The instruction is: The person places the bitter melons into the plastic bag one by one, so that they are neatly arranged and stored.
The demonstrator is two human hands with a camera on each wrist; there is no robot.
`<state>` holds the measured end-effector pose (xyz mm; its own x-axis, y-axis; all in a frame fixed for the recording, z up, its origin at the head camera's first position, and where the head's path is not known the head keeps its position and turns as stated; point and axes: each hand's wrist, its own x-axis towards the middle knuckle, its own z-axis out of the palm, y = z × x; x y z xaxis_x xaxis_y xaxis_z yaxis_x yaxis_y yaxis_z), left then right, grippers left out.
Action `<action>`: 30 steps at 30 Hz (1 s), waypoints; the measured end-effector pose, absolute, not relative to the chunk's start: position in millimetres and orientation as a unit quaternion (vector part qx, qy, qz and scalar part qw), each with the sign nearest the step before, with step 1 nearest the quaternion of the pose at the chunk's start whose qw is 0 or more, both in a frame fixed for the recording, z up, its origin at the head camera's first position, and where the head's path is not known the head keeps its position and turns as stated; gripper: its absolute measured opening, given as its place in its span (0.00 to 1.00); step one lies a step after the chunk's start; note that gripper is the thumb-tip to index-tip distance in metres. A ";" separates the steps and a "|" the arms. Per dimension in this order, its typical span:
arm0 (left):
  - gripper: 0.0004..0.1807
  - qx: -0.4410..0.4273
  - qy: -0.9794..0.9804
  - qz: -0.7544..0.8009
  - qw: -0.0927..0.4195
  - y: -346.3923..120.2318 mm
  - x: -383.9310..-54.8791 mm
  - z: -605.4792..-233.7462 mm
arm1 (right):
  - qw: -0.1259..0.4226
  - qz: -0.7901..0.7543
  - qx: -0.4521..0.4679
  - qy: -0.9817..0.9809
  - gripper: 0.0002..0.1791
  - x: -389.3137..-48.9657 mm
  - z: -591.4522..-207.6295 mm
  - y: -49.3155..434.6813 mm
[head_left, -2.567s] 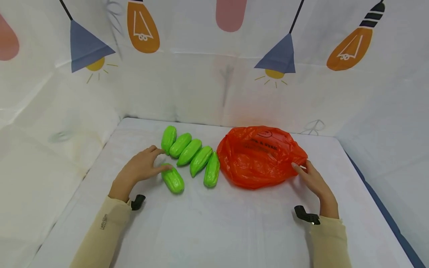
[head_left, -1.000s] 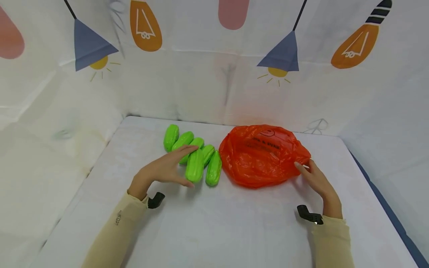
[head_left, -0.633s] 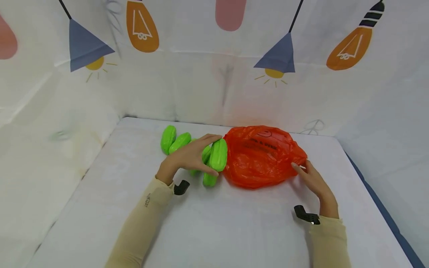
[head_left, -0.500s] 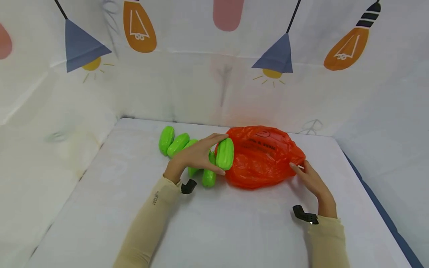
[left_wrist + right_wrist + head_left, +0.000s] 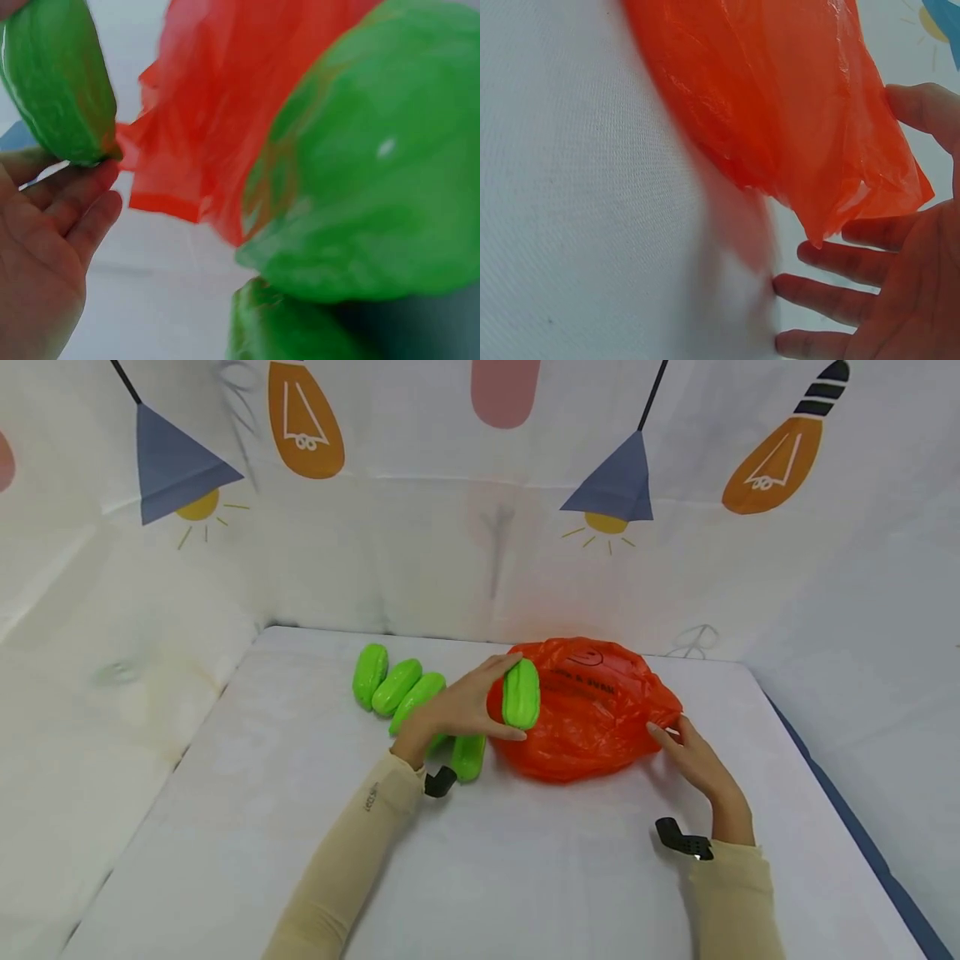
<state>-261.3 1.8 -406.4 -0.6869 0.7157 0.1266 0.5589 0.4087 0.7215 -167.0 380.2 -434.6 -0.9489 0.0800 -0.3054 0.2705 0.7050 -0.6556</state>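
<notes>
My left hand [image 5: 467, 703] holds a glossy green ridged toy vegetable [image 5: 521, 695] between thumb and fingers, upright in front of the left side of a red plastic bag [image 5: 585, 727]. In the left wrist view its fingertips [image 5: 105, 176] lie at the lower end of the held vegetable [image 5: 60, 82]. My right hand [image 5: 697, 764] is at the bag's right corner. In the right wrist view, its thumb touches one edge of the bag [image 5: 780, 97], and its straight, spread fingers [image 5: 847, 259] reach the lower edge, the forefinger against the plastic.
Several more green vegetables [image 5: 396, 687] lie in a row on the white table [image 5: 525, 877], left of the bag; one [image 5: 468, 758] lies below my left hand, others partly hidden behind it. A patterned cloth wall [image 5: 420, 552] rises behind the table.
My left hand picked up the nearest vegetable, set apart from the row, and carried it right over the others to the bag. The right hand stays at the bag's corner.
</notes>
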 end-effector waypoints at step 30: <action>0.61 0.437 0.811 0.378 0.095 77.0 -278.5 -371.3 | 0.110 -0.373 0.090 0.917 0.52 -165.2 -437.7 382.5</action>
